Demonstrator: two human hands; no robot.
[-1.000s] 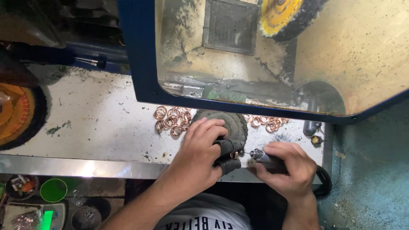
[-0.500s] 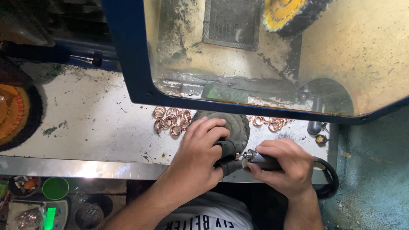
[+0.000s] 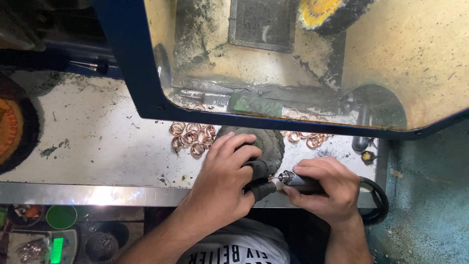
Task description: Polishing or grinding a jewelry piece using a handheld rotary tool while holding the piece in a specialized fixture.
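Note:
My left hand [image 3: 222, 181] rests at the bench's front edge, its thumb and forefinger in black finger guards pinched on a small piece that is mostly hidden. My right hand [image 3: 328, 189] grips a slim rotary handpiece [image 3: 299, 180], whose thin tip points left and meets the pinched piece. A black cable [image 3: 379, 201] loops from the handpiece off the bench's right end. Just behind my left fingers lies a dark round pad [image 3: 266, 141]. Several copper-coloured rings [image 3: 191, 136] are heaped left of it, and several more rings [image 3: 309, 139] lie to its right.
A blue-framed clear shield [image 3: 132, 73] overhangs the dusty white bench [image 3: 97, 151], with a yellow buffing wheel [image 3: 320, 12] behind it. An orange wheel [image 3: 10, 128] sits at the left edge. Below the bench are a green bowl [image 3: 61, 216] and a small scale [image 3: 54, 249].
The handpiece tip has crept left until it meets the piece in my left fingers. Both hands stay at the same spot on the bench edge.

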